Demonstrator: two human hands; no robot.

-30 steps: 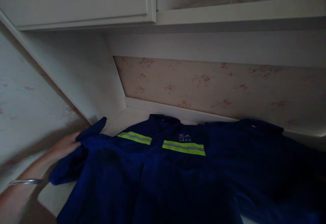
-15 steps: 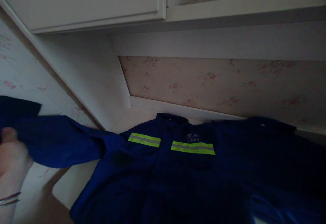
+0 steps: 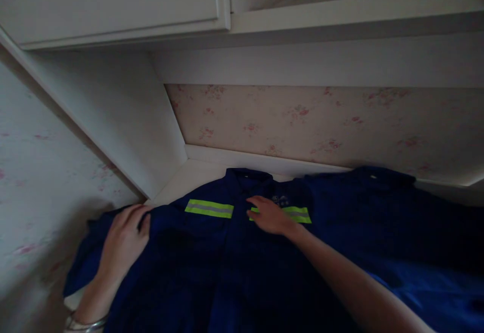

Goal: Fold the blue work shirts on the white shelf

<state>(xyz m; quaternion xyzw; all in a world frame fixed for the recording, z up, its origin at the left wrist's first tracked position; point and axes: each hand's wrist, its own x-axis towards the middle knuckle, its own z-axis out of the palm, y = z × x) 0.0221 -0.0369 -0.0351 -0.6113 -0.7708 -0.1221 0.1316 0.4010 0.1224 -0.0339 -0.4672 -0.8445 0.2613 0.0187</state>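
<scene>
A dark blue work jacket with two yellow-green reflective stripes lies spread front-up on a white surface. My left hand rests flat on the jacket's left shoulder and sleeve, fingers apart; a metal bangle is on that wrist. My right hand lies flat on the chest, over the right-hand stripe and just below the collar. Neither hand grips the cloth.
A wall with floral wallpaper rises behind the jacket. A white slanted panel closes the left corner, with more floral wallpaper left of it. White cabinets and a shelf hang overhead. The room is dim.
My left hand had pulled the left sleeve out to the left; the sleeve now lies down by the jacket with that hand flat on it. My right hand has come in onto the chest.
</scene>
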